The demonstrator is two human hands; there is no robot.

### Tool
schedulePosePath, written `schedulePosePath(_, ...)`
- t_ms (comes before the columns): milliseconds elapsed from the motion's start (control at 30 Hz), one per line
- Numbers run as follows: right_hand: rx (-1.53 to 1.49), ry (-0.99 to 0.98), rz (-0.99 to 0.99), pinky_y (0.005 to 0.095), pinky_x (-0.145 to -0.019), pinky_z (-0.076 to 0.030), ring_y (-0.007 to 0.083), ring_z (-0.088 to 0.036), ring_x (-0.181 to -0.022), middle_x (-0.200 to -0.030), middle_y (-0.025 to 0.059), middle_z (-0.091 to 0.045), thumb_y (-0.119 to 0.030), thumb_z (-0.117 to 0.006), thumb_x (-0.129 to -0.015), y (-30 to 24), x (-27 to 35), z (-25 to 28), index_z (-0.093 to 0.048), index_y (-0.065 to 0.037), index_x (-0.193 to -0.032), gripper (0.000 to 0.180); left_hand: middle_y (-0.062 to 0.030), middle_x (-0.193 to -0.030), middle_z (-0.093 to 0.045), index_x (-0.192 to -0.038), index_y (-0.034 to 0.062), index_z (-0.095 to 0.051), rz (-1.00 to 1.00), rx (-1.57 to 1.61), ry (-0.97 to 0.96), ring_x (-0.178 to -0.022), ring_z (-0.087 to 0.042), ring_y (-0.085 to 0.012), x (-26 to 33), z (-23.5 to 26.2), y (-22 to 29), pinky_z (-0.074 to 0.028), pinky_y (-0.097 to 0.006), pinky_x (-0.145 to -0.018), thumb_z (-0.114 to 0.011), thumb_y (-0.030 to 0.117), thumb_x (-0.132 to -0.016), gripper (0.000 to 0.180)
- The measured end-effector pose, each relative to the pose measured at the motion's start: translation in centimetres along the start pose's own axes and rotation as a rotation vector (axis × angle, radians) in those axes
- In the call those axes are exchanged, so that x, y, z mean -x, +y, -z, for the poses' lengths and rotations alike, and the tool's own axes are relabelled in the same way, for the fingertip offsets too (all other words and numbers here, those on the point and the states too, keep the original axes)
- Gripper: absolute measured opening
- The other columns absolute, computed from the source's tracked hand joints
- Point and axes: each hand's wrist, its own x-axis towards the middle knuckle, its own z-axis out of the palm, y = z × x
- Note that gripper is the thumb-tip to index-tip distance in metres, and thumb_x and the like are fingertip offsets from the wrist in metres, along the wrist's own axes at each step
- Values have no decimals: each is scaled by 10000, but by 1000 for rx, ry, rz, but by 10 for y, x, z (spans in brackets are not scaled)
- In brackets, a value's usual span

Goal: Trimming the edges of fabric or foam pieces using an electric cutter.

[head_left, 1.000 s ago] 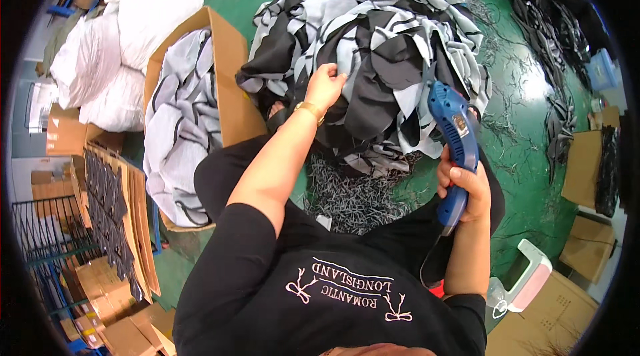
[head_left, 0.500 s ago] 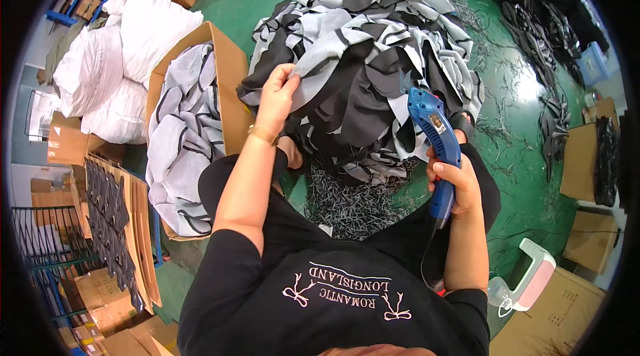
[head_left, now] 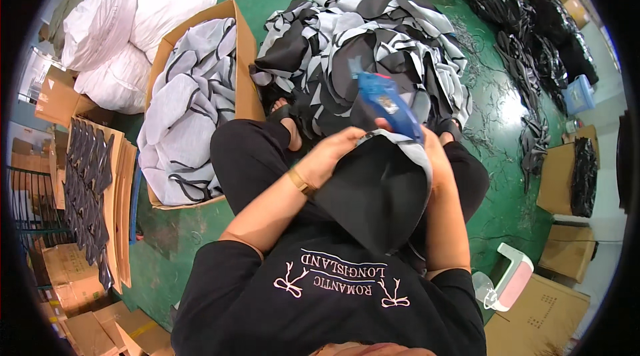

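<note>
A black fabric piece (head_left: 380, 189) with a grey back hangs in front of my chest, its upper edge folded over. My left hand (head_left: 330, 154) is closed on that edge at its left corner. My right hand (head_left: 433, 159) is wrapped round blue electric scissors (head_left: 389, 103), motion-blurred, with their blades directed away from me. The fabric's right corner lies against this hand; whether its fingers also pinch the cloth is hidden. Beyond the scissors spreads a large heap of black and grey fabric pieces (head_left: 320, 29) on the floor between my feet.
At my left stands an open cardboard box (head_left: 247, 69) full of grey, black-edged fabric (head_left: 183, 103). White sacks (head_left: 110, 29) lie behind it. Black plastic bags (head_left: 527, 29) and dark strips (head_left: 527, 103) line the far right. A white-and-pink appliance (head_left: 510, 279) sits near my right elbow.
My left hand has drawn a fabric piece from the heap toward my chest. My right hand has brought the scissors inward, beside the cloth.
</note>
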Motion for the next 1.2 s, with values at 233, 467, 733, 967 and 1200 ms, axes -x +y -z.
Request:
schedulePosePath(233,199,5,-130,246,-664,-444,97,-522,-698,-830,0,-563,-167,-834,-626,13,13,-30,-575,-5,-1045,519,-93,-1197,-589,-1284,12,-502,-7,197,50,-1048,-584,-183,35,-11,-28,-466,-328,-920,-470,247,-966,396)
schedulePosePath(467,456,278,129,222,-672,-431,77,-504,-727,-842,-5,-558,-201,-803,-698,7,12,3,-570,15,-1075,493,-108,-1197,-609,-1263,3,-526,222,366,32,-1081,-594,-225,38,-3,22,-463,-352,-944,-442,473,-961,564)
schedulePosePath(733,413,251,48,235,-720,-438,91,-527,-790,-912,21,-588,-318,-793,-740,13,8,0,-571,25,-1097,542,-65,-1181,-612,-1252,32,-535,9,261,87,-1041,-601,-166,40,-24,7,-484,-327,-891,-551,375,-937,466)
schedulePosePath(967,525,273,83,245,-753,-443,109,-561,-811,-920,48,-633,-270,-746,-787,18,1,4,-601,23,-1056,424,-78,-1058,-659,-1162,17,-578,-153,137,412,-902,-649,-157,30,-17,11,-514,-291,-809,-460,415,-972,457)
schedulePosePath(1200,383,148,35,254,-707,-471,95,-593,-779,-874,37,-652,-164,-792,-707,28,9,-25,-617,5,-1002,382,-74,-995,-633,-1141,12,-530,-198,96,387,-822,-631,-147,22,-28,-6,-553,-321,-767,-455,392,-979,420)
